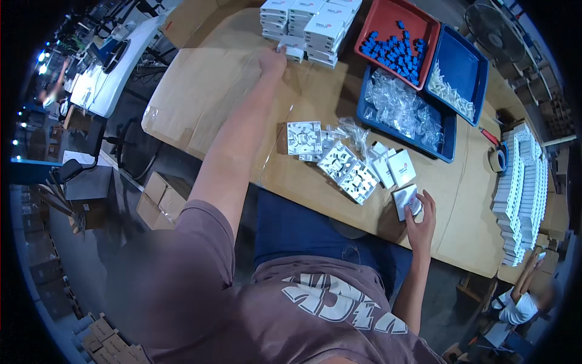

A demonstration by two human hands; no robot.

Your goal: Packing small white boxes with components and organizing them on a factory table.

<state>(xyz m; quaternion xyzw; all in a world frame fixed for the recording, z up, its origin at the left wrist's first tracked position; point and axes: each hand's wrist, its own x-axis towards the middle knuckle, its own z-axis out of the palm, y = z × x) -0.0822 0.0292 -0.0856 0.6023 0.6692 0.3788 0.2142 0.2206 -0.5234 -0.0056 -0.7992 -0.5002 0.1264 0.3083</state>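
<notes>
My left hand [274, 59] reaches far across the cardboard-covered table [206, 91] and closes on a small white box [293, 51] at the foot of a stack of white boxes [312, 27]. My right hand [420, 219] is near the front edge and holds a white square plate [405, 201]. Several white square plates [339, 161] and small clear bags lie between the two hands.
A red tray of blue parts [397, 45] stands at the back. Beside it are blue trays [464, 70] with clear bags and white parts. A tape roll [498, 160] and rows of white plates [521, 194] are at right. Another person sits at lower right.
</notes>
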